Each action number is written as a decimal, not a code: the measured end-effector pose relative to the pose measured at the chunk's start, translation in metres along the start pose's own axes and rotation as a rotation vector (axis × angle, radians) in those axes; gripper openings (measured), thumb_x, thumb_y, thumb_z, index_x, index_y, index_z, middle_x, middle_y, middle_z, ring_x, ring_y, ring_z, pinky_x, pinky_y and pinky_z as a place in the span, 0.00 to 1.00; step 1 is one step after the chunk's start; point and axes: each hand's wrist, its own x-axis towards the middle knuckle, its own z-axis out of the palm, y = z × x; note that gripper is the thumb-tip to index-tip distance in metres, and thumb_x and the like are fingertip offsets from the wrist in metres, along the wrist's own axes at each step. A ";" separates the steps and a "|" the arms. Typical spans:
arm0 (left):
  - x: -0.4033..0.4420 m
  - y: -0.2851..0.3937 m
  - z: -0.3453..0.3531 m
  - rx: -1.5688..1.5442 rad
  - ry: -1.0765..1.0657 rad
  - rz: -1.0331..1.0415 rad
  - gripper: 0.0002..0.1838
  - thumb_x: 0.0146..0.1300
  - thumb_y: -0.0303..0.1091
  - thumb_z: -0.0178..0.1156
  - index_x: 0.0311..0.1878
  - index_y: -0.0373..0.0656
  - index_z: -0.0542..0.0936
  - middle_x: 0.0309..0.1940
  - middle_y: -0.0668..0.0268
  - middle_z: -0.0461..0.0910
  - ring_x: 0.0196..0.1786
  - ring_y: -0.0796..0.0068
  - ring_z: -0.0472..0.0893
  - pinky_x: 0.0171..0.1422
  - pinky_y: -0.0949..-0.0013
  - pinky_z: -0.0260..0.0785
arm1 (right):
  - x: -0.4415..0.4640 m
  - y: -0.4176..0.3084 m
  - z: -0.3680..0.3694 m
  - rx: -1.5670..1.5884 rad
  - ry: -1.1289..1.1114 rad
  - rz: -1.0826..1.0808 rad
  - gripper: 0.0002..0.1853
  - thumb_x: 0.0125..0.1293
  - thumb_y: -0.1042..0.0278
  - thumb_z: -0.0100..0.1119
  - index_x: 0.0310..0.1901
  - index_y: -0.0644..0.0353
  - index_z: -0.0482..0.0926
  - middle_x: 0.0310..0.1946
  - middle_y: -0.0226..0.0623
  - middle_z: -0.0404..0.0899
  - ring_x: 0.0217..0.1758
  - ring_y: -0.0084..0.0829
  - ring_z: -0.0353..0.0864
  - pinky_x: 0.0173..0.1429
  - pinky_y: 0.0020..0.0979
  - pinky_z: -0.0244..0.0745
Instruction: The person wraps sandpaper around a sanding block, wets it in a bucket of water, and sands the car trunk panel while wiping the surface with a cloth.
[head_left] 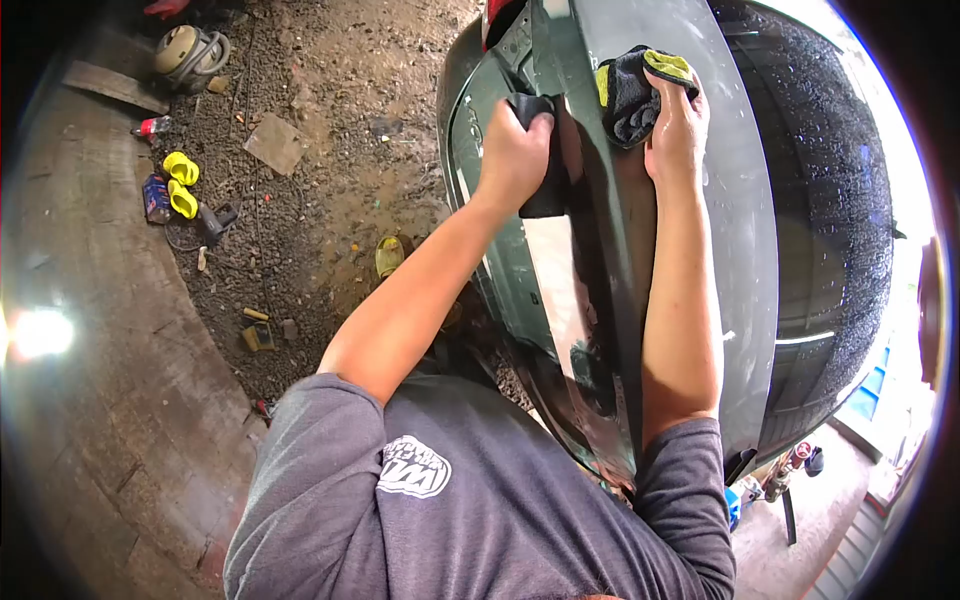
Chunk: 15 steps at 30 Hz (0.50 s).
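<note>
My left hand (517, 155) is closed around a dark, pad-like piece (530, 106) on the rear of a dark green car (625, 250). The fingers cover much of that piece, so its exact kind is unclear. Higher up, on the dull grey-green panel beside the rear window (825, 200), my right hand (680, 130) grips a bunched microfibre cloth (628, 105), black with yellow-green parts. Between my forearms, a pale strip (555, 290) shows on the body panel.
Muddy gravel lies left of the car, with yellow clogs (181, 183), a bottle with a red label (153, 127), a dark power tool (216, 224) and a beige machine with a hose (187, 55). Water droplets cover the rear window. Tools (785, 475) stand at lower right.
</note>
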 end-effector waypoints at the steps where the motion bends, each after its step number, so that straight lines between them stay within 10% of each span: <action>1: 0.001 -0.004 0.001 -0.049 -0.014 -0.005 0.20 0.66 0.37 0.64 0.50 0.29 0.74 0.42 0.39 0.82 0.49 0.39 0.83 0.54 0.50 0.74 | -0.002 0.000 -0.001 -0.010 0.000 0.002 0.08 0.67 0.74 0.64 0.46 0.64 0.80 0.38 0.28 0.82 0.42 0.17 0.78 0.49 0.20 0.71; 15: 0.042 0.011 0.006 -0.147 -0.037 -0.256 0.20 0.64 0.37 0.63 0.50 0.30 0.74 0.42 0.42 0.82 0.46 0.45 0.84 0.53 0.52 0.75 | 0.007 0.009 -0.014 -0.002 0.001 -0.002 0.11 0.63 0.73 0.67 0.46 0.64 0.82 0.42 0.32 0.83 0.48 0.25 0.81 0.57 0.27 0.74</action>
